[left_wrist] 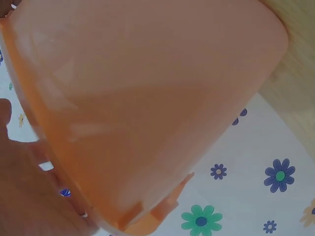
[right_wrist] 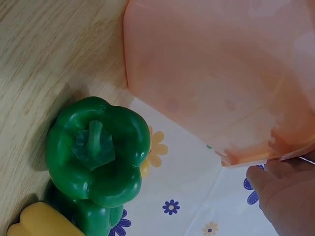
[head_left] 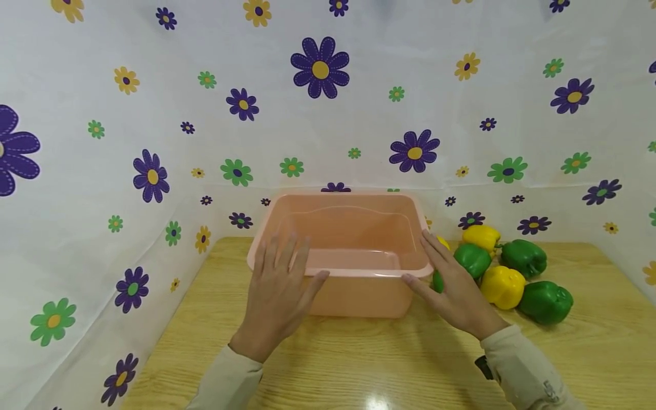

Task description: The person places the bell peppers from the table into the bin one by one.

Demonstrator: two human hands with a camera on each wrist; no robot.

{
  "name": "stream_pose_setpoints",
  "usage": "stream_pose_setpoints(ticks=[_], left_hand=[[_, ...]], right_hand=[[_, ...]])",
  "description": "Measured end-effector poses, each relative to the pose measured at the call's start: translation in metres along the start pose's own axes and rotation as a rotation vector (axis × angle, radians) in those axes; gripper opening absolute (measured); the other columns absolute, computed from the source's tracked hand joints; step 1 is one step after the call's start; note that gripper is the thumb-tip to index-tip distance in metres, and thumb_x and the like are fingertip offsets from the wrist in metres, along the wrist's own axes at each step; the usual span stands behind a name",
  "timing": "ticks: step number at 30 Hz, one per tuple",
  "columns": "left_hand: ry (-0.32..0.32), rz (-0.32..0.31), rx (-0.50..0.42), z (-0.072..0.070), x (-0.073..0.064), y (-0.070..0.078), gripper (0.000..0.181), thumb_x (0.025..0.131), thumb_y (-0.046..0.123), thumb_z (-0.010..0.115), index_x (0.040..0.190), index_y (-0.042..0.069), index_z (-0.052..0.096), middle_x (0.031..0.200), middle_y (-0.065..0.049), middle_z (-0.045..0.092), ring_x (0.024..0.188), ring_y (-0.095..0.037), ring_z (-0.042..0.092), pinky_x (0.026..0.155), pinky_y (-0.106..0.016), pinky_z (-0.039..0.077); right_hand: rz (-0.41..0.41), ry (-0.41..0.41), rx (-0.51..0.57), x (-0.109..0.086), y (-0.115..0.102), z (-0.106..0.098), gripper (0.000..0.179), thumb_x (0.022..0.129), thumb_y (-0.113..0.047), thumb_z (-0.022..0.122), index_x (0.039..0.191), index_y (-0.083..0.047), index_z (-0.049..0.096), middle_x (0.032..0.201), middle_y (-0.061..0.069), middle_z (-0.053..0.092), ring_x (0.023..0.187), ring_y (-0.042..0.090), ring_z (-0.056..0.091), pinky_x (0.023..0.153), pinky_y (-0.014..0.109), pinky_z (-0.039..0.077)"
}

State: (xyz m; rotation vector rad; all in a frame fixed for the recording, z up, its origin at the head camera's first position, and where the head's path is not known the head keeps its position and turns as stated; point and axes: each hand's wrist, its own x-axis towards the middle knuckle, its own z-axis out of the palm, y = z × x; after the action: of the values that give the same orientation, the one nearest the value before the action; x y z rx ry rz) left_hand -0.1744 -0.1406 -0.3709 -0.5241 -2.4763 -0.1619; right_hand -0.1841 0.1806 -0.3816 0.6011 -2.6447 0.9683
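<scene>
A pink plastic basin (head_left: 353, 296) stands upright on the table, its inside bare. My left hand (head_left: 279, 290) is spread over its front left corner with the fingers straight and slightly blurred. At the front right corner, my right hand (head_left: 453, 287) lies along the rim, fingers extended and thumb by the front edge. In the left wrist view the basin wall (left_wrist: 147, 98) fills most of the picture, with the hand (left_wrist: 39, 191) beside the rim. The right wrist view has the fingertips of the right hand (right_wrist: 290, 196) at the basin's rim (right_wrist: 246, 158).
Right of the basin lie several bell peppers, among them a yellow pepper (head_left: 503, 287) and a green pepper (head_left: 545, 303). One green pepper (right_wrist: 123, 132) sits close to the basin's side. Behind the wooden table (head_left: 328, 364) hangs a flowered white sheet (head_left: 353, 125).
</scene>
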Motion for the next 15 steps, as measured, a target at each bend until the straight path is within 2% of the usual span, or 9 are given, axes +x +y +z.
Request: stream_pose_setpoints(ticks=[4,9,12,15], left_hand=[[-0.046,-0.030,0.018,0.0041,-0.0004,0.0000,0.083,0.105,0.064,0.017,0.151,0.001,0.045,0.154,-0.024,0.043,0.147,-0.047,0.027,0.120,-0.059,0.018],[-0.073,-0.034,0.009,0.0048,-0.0042,-0.0013,0.081,0.105,0.063,0.028,0.150,-0.002,0.044,0.154,-0.024,0.042,0.146,-0.044,0.032,0.121,-0.056,0.021],[-0.074,-0.029,0.002,0.0040,-0.0038,-0.0014,0.081,0.105,0.062,0.030,0.150,-0.003,0.044,0.154,-0.025,0.042,0.146,-0.043,0.033,0.121,-0.055,0.022],[-0.058,-0.019,0.012,0.0037,-0.0029,-0.0014,0.081,0.105,0.062,0.026,0.149,-0.004,0.045,0.154,-0.026,0.042,0.147,-0.044,0.030,0.121,-0.056,0.021]], right_hand=[[0.009,0.007,-0.002,-0.0002,0.0006,0.0016,0.083,0.098,-0.045,0.065,0.161,-0.006,0.026,0.168,0.008,0.019,0.152,0.036,0.024,0.114,0.064,0.029],[0.020,0.009,-0.006,-0.0021,0.0004,0.0057,0.083,0.099,-0.047,0.063,0.161,-0.007,0.025,0.169,0.008,0.017,0.152,0.036,0.024,0.113,0.064,0.031],[0.007,0.029,-0.011,-0.0023,-0.0003,0.0060,0.083,0.099,-0.046,0.063,0.161,-0.007,0.025,0.168,0.009,0.019,0.151,0.037,0.026,0.112,0.064,0.032],[-0.006,0.040,-0.014,-0.0014,-0.0008,0.0053,0.082,0.099,-0.044,0.064,0.161,-0.007,0.026,0.168,0.009,0.020,0.150,0.036,0.027,0.112,0.064,0.032]])
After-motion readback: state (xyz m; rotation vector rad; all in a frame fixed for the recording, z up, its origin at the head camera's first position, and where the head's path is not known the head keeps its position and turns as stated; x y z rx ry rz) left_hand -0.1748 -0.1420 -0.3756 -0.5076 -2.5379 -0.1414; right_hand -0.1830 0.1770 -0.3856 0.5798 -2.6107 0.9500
